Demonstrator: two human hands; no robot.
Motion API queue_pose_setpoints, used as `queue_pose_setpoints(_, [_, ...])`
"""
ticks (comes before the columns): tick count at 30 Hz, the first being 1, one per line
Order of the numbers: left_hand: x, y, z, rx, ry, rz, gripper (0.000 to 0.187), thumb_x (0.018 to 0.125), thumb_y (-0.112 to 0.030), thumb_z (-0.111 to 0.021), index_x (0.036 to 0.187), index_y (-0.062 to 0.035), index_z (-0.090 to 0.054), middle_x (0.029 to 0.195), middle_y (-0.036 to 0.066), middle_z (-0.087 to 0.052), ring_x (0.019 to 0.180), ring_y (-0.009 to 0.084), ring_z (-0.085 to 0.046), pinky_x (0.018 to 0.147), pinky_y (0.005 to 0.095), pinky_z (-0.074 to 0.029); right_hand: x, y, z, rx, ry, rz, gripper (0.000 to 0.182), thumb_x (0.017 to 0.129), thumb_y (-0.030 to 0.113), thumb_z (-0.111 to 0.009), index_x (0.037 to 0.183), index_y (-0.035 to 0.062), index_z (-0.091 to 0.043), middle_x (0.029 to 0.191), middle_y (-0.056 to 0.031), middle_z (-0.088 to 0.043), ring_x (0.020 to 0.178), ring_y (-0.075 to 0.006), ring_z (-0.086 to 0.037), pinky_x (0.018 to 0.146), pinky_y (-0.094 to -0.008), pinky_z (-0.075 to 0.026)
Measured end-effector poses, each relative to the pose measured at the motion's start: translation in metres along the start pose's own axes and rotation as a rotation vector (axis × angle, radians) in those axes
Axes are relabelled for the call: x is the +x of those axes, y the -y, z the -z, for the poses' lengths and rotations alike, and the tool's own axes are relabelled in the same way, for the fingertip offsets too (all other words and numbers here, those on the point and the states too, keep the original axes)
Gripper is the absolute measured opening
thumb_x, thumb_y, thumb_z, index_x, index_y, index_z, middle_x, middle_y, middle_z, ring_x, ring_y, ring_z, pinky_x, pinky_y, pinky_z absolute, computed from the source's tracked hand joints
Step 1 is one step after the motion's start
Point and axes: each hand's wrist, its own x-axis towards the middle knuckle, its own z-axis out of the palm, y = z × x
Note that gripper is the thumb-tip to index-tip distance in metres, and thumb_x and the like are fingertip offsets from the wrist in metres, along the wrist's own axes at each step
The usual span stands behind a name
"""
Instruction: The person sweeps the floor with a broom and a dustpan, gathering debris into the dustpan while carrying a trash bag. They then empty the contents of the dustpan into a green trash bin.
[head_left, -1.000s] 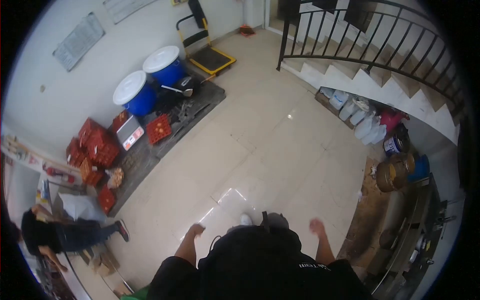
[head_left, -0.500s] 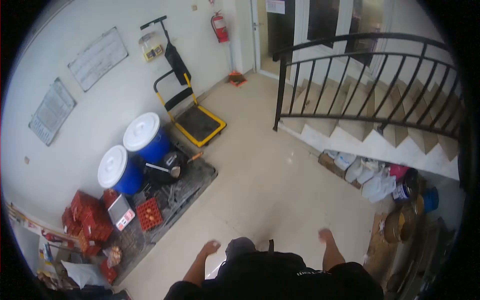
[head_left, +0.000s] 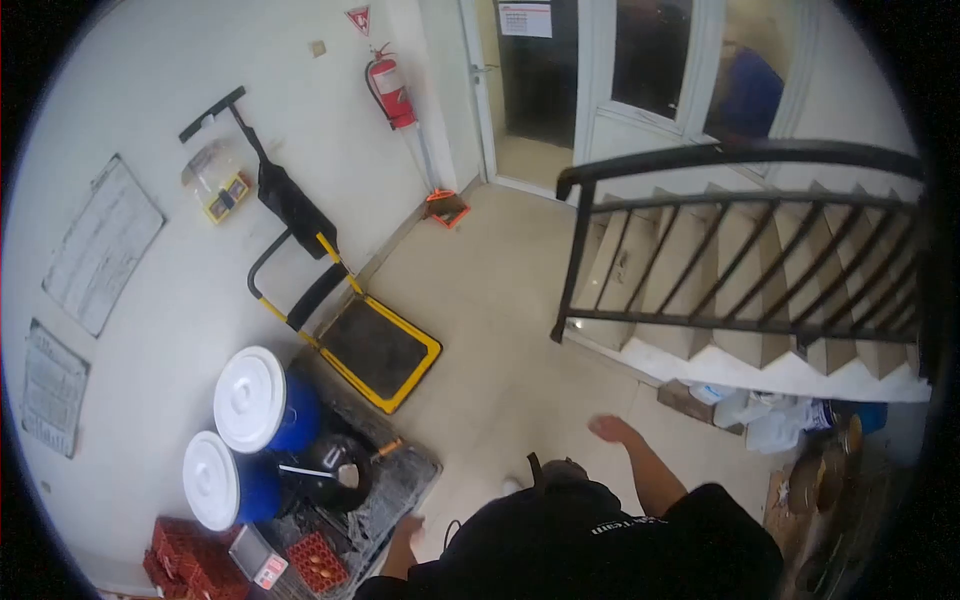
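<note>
Both my right hand [head_left: 608, 429], hanging loose over the tiled floor [head_left: 490, 310], and my left hand [head_left: 406, 528], too blurred to tell whether curled, near the black pallet [head_left: 414, 479] at my left, seem without load, while this pallet probably keeps the lidded blue drums [head_left: 299, 412] off the floor.

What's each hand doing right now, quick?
Left hand: looks empty; open or closed can't be told.
Right hand: looks empty; too blurry to tell open from closed.
</note>
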Motion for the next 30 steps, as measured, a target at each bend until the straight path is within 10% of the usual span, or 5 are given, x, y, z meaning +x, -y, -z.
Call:
queue_pose_setpoints(5, [0.292, -0.078, 0.244, -0.164, -0.339, -0.324, 0.019, 0.08, -0.021, -0.048, 0.087, -0.0081, -0.06, 0.088, 0.016, -0.063, 0.083, 0.0343, -0.06, 0.069, 0.0451, -0.047, -0.045, -0.134, -0.06, 0.962, 0.119, -1.345, 0.027, 0.079, 0.033, -0.06, 0.087, 0.0069, -0.063, 0.082, -0.014, -0.063, 0.079, -0.0258, -0.06, 0.07, -0.0409, -0.047])
queue_pose_setpoints(10, [0.407, -0.219, 0.425, -0.61, -0.307, -0.033, 0.029, 0.084, -0.028, -0.047, 0.098, -0.0069, -0.061, 0.102, 0.018, -0.062, 0.093, 0.0397, -0.057, 0.077, 0.044, -0.046, 0.123, -0.141, 0.073, 0.339, -0.016, 0.402, 0.021, 0.085, 0.02, -0.052, 0.095, 0.0049, -0.062, 0.089, -0.0117, -0.062, 0.087, -0.0264, -0.06, 0.076, -0.0363, -0.048])
queue_pose_setpoints(15, [0.492, -0.209, 0.479, -0.325, -0.113, -0.051, 0.039, 0.083, -0.037, -0.047, 0.102, -0.006, -0.061, 0.097, 0.019, -0.063, 0.096, 0.0405, -0.057, 0.084, 0.0427, -0.045, 0.571, -0.131, 0.14, 0.077, 0.908, -0.54, 0.047, 0.089, 0.046, -0.043, 0.115, 0.0103, -0.057, 0.118, -0.0127, -0.056, 0.109, -0.0314, -0.052, 0.094, -0.0406, -0.04])
queue_pose_setpoints(22, [0.59, -0.073, 0.427, -1.005, 0.345, 0.811, 0.033, 0.08, -0.037, -0.056, 0.098, -0.0097, -0.06, 0.077, 0.013, -0.062, 0.069, 0.0248, -0.063, 0.053, 0.0371, -0.048, 0.974, 0.016, 0.349, 0.276, 0.181, 0.145, 0.036, 0.087, 0.034, -0.045, 0.106, 0.006, -0.058, 0.1, -0.0174, -0.061, 0.09, -0.0322, -0.059, 0.078, -0.0419, -0.046])
queue_pose_setpoints(30, [0.846, -0.077, 0.714, -0.653, -0.117, 0.442, 0.02, 0.085, -0.02, -0.05, 0.075, -0.0042, -0.056, 0.061, 0.009, -0.055, 0.05, 0.0243, -0.055, 0.04, 0.0365, -0.039, 1.251, -0.061, 0.458, 0.079, 0.623, -0.217, 0.041, 0.077, 0.035, -0.062, 0.112, 0.0138, -0.056, 0.084, -0.0063, -0.063, 0.079, -0.0188, -0.061, 0.063, -0.0377, -0.051])
